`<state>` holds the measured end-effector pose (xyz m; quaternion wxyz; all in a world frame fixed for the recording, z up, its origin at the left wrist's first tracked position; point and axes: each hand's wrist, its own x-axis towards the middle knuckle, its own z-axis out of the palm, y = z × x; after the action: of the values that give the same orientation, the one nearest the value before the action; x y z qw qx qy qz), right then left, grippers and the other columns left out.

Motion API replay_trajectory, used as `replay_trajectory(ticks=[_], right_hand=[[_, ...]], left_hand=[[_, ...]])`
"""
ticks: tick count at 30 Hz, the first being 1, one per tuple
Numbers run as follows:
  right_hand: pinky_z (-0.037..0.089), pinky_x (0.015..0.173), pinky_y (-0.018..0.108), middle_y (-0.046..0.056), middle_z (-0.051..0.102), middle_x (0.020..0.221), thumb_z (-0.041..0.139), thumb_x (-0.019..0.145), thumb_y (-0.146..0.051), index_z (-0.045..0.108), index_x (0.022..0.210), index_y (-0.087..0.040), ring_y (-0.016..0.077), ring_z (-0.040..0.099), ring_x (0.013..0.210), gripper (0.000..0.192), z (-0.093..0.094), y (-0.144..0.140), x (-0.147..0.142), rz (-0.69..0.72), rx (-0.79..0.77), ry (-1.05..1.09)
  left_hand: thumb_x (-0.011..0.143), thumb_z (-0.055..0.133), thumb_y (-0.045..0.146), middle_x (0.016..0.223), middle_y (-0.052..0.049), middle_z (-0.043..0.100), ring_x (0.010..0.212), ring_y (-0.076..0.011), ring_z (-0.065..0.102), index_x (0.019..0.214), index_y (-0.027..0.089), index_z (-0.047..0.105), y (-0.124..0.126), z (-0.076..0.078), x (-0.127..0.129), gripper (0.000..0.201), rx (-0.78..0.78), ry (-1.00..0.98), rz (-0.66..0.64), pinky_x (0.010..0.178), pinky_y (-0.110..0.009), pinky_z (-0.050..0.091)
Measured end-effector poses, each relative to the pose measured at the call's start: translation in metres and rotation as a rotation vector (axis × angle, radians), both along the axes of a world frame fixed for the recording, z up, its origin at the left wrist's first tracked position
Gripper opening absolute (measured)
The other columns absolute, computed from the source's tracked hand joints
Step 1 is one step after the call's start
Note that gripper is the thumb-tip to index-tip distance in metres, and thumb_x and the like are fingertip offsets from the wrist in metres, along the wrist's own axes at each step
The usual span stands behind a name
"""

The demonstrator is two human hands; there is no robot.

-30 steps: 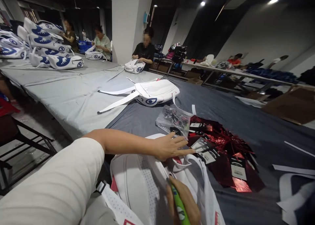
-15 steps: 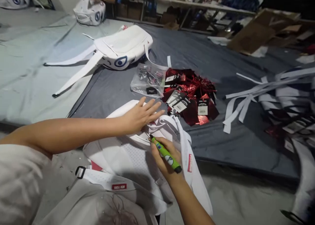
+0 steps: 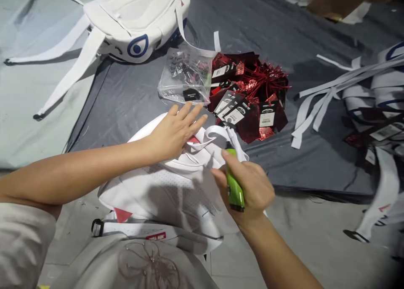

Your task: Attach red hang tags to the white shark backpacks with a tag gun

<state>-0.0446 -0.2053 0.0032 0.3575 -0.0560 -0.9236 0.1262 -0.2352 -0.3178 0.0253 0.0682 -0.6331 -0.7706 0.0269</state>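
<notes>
Backpack [image 3: 164, 188] lies under the flat, open left hand [image 3: 173, 131]; right hand [image 3: 249, 188] grips a green lighter [image 3: 234, 183] close above it, so a flame could scorch the white fabric.

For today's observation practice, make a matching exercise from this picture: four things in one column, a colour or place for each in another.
1 lighter
2 hang tags
3 clear bag
4 left hand

a shiny red heap on the grey cloth
b green, gripped in the right hand
c flat on the white backpack
d beside the tags, holding small dark parts

Pairs: 1-b, 2-a, 3-d, 4-c
</notes>
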Motion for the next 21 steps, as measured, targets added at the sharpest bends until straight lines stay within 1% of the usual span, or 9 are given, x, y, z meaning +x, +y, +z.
replay_trajectory(ticks=[1,3,5,7,10,14,18,20,21], right_hand=[[0.047,0.077,0.034,0.007,0.07,0.08,0.063,0.095,-0.032,0.063,0.124,-0.019,0.0218,0.064,0.073,0.032,-0.001,0.0,-0.005,-0.064,0.04,-0.034],[0.046,0.083,0.039,0.014,0.069,0.102,0.064,0.093,-0.042,0.059,0.127,-0.017,0.029,0.064,0.094,0.042,-0.003,-0.001,-0.02,-0.181,0.049,-0.2],[0.045,0.088,0.044,0.02,0.06,0.122,0.069,0.087,-0.051,0.05,0.136,-0.015,0.036,0.056,0.112,0.064,-0.005,-0.005,-0.041,-0.239,0.027,-0.414],[0.043,0.091,0.047,0.025,0.053,0.13,0.076,0.081,-0.049,0.041,0.143,-0.011,0.0391,0.05,0.118,0.082,-0.006,-0.01,-0.061,-0.271,0.039,-0.584],[0.041,0.092,0.048,0.027,0.049,0.133,0.079,0.079,-0.035,0.034,0.147,-0.008,0.0389,0.049,0.117,0.086,-0.006,-0.016,-0.075,-0.312,0.105,-0.689],[0.042,0.089,0.046,0.025,0.054,0.129,0.069,0.083,-0.026,0.034,0.148,-0.011,0.0373,0.053,0.114,0.076,-0.01,-0.013,-0.066,-0.292,0.141,-0.636],[0.042,0.091,0.045,0.019,0.066,0.112,0.053,0.095,-0.035,0.04,0.146,-0.009,0.0314,0.061,0.104,0.059,-0.006,-0.004,-0.036,-0.2,0.13,-0.393],[0.043,0.092,0.044,0.015,0.07,0.101,0.048,0.098,-0.042,0.048,0.141,-0.01,0.0276,0.065,0.094,0.054,0.005,-0.001,-0.019,-0.152,0.045,-0.201],[0.045,0.09,0.042,0.014,0.071,0.099,0.048,0.098,-0.043,0.053,0.137,-0.012,0.0258,0.066,0.09,0.05,0.012,0.0,-0.012,-0.116,-0.043,-0.136]], left_hand=[[0.082,0.07,0.043,0.163,-0.021,0.02,0.146,-0.0406,0.026,0.156,0.01,0.026,0.001,0.0,-0.001,0.092,-0.001,-0.008,-0.006,0.112,-0.051,0.031],[0.08,0.072,0.04,0.162,-0.022,0.02,0.145,-0.0411,0.027,0.155,0.009,0.027,0.003,-0.001,-0.003,0.093,-0.004,-0.024,-0.013,0.111,-0.052,0.031],[0.081,0.071,0.035,0.162,-0.023,0.021,0.144,-0.0416,0.027,0.154,0.007,0.029,0.005,-0.001,-0.004,0.089,-0.01,-0.038,-0.011,0.11,-0.052,0.031],[0.083,0.067,0.03,0.161,-0.024,0.023,0.144,-0.0419,0.028,0.153,0.005,0.03,0.006,0.0,-0.006,0.083,-0.027,-0.049,-0.005,0.11,-0.053,0.032],[0.085,0.065,0.027,0.162,-0.024,0.021,0.145,-0.042,0.026,0.153,0.005,0.029,0.007,0.007,-0.006,0.08,-0.086,-0.063,0.006,0.11,-0.054,0.031],[0.085,0.068,0.029,0.165,-0.02,0.012,0.149,-0.0443,0.016,0.155,0.015,0.03,0.006,0.016,-0.005,0.081,-0.157,-0.089,0.082,0.112,-0.059,0.025],[0.086,0.065,0.031,0.166,-0.018,0.011,0.147,-0.0415,0.021,0.156,0.019,0.027,0.003,0.013,-0.003,0.081,-0.121,-0.072,0.102,0.105,-0.054,0.035],[0.087,0.064,0.032,0.165,-0.018,0.013,0.145,-0.0396,0.026,0.156,0.019,0.027,0.003,0.009,-0.003,0.079,-0.104,-0.037,0.095,0.1,-0.051,0.039],[0.087,0.063,0.032,0.165,-0.018,0.014,0.143,-0.0389,0.028,0.156,0.018,0.027,0.003,0.008,-0.002,0.079,-0.098,-0.019,0.09,0.099,-0.05,0.04]])
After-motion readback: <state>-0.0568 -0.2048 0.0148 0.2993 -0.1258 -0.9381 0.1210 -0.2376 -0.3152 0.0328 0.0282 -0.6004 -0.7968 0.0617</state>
